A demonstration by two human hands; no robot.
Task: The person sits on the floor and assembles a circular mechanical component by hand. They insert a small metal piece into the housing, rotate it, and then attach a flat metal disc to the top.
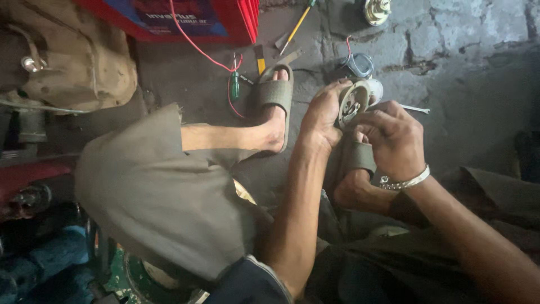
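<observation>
- Left hand (322,115): fingers curled round the left rim of a round pale disc-shaped part (353,103), gripping it from behind.
- Right hand (394,138): fingers bent and pressed together against the part's lower right edge; the fingertips are hidden, so whether they pinch something cannot be told. A silver bracelet (405,182) circles the wrist.
- The part: circular, cream-coloured, tilted on edge with its face toward the camera; small dark and metallic fittings sit in its centre. It is held between the 2 hands, above the right foot's sandal (360,157).
- Surroundings: the left foot's sandal (277,93) on the grey floor (467,84); a green-handled screwdriver (235,84) with a red wire (197,48) just beside it; a yellow-handled screwdriver (298,25) farther off; a red box (225,19) at top.
</observation>
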